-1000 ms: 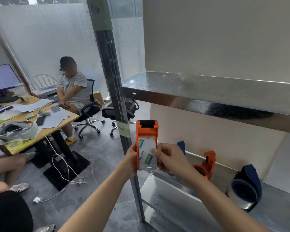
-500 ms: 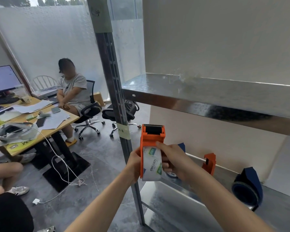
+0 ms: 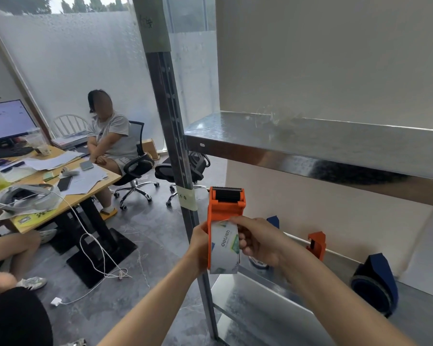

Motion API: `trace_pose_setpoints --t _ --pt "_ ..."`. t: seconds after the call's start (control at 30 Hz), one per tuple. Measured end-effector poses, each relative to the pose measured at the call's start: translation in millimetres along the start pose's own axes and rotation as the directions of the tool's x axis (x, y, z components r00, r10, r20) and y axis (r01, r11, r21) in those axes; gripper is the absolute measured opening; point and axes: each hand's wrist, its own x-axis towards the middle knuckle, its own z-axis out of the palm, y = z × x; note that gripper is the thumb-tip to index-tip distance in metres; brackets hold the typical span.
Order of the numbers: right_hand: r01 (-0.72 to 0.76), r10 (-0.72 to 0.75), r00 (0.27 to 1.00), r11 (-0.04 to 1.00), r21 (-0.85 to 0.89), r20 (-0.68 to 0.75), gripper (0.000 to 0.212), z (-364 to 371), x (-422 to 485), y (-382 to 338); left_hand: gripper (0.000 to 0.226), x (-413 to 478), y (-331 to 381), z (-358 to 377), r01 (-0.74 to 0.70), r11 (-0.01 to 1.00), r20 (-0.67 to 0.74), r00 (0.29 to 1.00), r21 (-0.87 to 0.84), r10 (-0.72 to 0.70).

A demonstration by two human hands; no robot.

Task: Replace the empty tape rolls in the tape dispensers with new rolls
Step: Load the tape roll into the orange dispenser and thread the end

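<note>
Tape roll (image 3: 224, 247) — "deli" print | left hand (image 3: 197, 245) grips orange dispenser (image 3: 226, 208) | right hand (image 3: 259, 243) curls round tape roll

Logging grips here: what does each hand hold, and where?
The left hand grips the orange tape dispenser by its left side; the right hand holds the tape roll at its upper right edge.

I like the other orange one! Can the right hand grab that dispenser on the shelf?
Probably, but not yet. The right hand is pinching the tape roll in the held dispenser and must let go first. Nothing stands in front of the orange dispenser on the lower shelf.
</note>
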Motion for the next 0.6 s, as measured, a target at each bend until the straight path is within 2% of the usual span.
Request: trace_pose_setpoints --t 0.07,0.1,0.2,0.3,0.37,0.43,0.53,0.6 --pt "-0.002 0.002 1.0 1.0 -0.025 0.0 0.029 2 -3 -2 0.028 -1 1 -1 -0.015 0.999 -0.008 1.0 0.045 0.015" --pt "0.025 -0.027 0.999 0.995 -0.093 -0.021 0.033 2 -4 -2 0.027 2 0 -3 -0.029 0.997 -0.014 0.999 0.076 0.03" --pt "0.212 -0.272 0.955 0.906 -0.367 -0.119 0.038 1 -12 -2 0.023 2 2 -6 -0.082 0.987 -0.001 0.997 0.137 0.083" --pt "0.476 -0.511 0.859 0.779 -0.407 0.027 0.018 -3 -17 -2 0.015 -1 3 -8 -0.098 0.982 0.015 0.995 0.162 0.097" --pt "0.52 -0.53 0.837 0.693 -0.499 0.137 0.017 -3 -18 0 0.013 -1 2 -9 -0.1 0.983 0.025 0.995 0.156 0.098" --pt "0.528 -0.546 0.822 0.622 -0.578 0.163 0.017 -3 -17 4 0.013 -1 1 -7 -0.077 0.986 0.052 0.996 0.149 0.07" --pt "0.583 -0.63 0.77 0.626 -0.518 0.105 0.008 -4 -14 8 0.017 -2 2 -8 -0.025 0.985 0.113 0.994 0.17 0.005" --pt "0.605 -0.65 0.756 0.654 -0.455 0.071 0.01 -7 -13 8 0.01 -4 4 -12 0.021 0.985 0.243 0.968 0.173 -0.063"
